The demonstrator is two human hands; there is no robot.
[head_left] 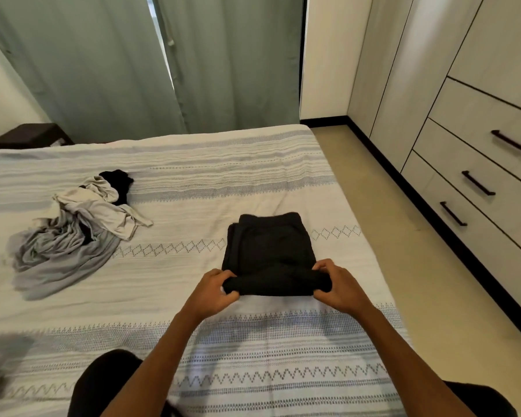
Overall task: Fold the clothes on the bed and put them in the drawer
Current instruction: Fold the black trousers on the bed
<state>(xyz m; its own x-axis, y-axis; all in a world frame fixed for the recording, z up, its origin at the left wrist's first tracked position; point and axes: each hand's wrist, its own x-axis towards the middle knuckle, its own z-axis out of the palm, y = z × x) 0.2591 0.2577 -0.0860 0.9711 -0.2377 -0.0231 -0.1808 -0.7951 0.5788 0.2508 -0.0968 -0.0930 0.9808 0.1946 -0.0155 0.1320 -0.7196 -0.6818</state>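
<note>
A black garment [268,245], folded into a rectangle, lies on the bed [223,176] in front of me. Its near edge is rolled up off the cover. My left hand [217,290] grips the rolled edge at its left end and my right hand [340,287] grips it at the right end. A loose heap of clothes [73,230] lies further left on the bed: a grey piece, a beige piece and a small black piece, all unfolded. Three drawers [475,182] with black bar handles sit shut in the wardrobe wall on the right.
A strip of beige floor [403,236] runs between the bed's right edge and the wardrobe. Green curtains [133,70] hang behind the bed. A dark bedside table [30,135] stands at the far left corner.
</note>
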